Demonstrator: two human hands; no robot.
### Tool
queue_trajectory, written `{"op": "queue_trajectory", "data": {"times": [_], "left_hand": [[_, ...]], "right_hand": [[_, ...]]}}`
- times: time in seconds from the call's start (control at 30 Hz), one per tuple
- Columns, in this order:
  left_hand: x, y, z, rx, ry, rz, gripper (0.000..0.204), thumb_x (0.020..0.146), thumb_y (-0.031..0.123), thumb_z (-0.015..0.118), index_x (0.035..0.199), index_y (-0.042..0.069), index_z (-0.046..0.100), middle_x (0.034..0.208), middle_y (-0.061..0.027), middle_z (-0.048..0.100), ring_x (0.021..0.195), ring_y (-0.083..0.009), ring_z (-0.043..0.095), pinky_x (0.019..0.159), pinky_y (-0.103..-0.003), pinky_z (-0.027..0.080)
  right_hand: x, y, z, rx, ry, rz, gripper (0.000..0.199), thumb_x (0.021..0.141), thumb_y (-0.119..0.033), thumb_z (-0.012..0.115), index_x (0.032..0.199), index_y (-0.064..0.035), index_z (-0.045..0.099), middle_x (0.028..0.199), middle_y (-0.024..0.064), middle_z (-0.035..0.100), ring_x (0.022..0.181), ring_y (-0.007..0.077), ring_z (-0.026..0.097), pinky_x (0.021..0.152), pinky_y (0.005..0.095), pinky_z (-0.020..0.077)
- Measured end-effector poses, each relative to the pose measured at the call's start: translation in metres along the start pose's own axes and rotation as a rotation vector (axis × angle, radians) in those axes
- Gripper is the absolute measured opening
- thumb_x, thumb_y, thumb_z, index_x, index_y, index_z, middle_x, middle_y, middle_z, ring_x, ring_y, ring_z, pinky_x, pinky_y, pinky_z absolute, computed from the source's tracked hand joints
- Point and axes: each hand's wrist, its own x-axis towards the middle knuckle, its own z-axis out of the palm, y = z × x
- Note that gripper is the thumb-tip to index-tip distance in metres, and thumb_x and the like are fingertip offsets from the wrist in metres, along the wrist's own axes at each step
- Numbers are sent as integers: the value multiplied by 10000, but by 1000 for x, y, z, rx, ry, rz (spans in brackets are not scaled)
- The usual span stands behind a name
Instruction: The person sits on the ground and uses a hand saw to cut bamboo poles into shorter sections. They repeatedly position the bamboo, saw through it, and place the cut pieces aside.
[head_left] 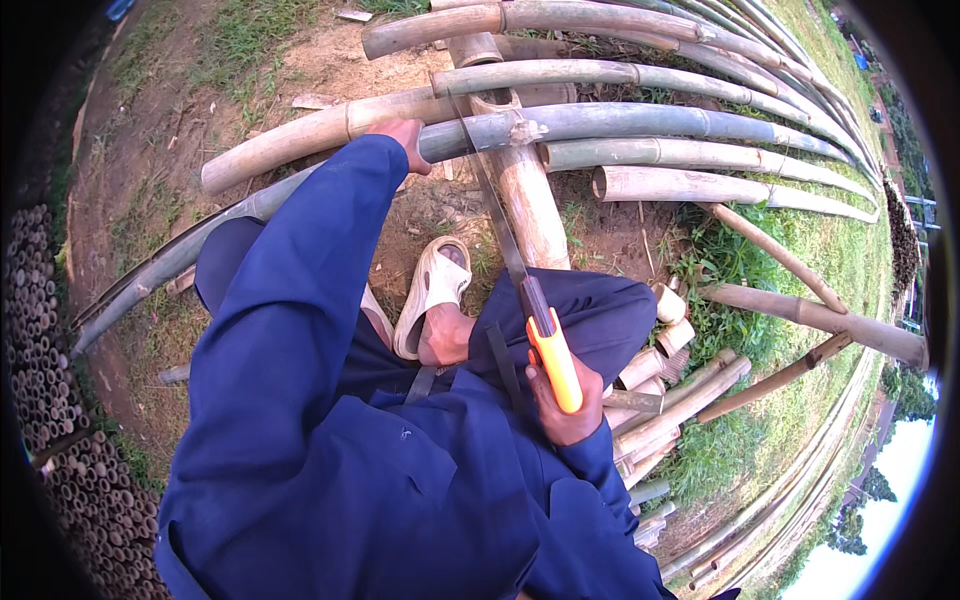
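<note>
My right hand (572, 405) is closed around the orange and yellow handle of a handsaw (555, 360), low beside my bent knee. The long thin blade slants up and away to the left, and its far part crosses a grey-green bamboo pole (630, 122). My left hand (405, 140) is wrapped over that same pole, just left of the blade, with the sleeve covering the wrist. Under the pole, close to the blade, lies a thick pale bamboo support (530, 205). Whether the blade has cut into the pole cannot be made out.
Several long bamboo poles (700, 152) fan out to the right. A tan pole (300, 140) lies behind my left hand. Short offcuts (670, 335) are heaped beside my right knee, near a frame of bamboo legs (820, 315). Many cut tubes (100, 510) are stacked at far left.
</note>
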Motion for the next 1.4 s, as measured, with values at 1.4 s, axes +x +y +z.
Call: {"op": "queue_trajectory", "data": {"times": [1.4], "left_hand": [[-9, -5, 5, 31, 72, -12, 587, 725, 309, 814, 1209, 48, 609, 1068, -231, 743, 1028, -408, 722, 934, -501, 556]], "right_hand": [[12, -13, -7, -25, -27, 61, 250, 926, -8, 727, 1165, 45, 677, 837, 103, 714, 717, 169, 686, 693, 294, 534]]}}
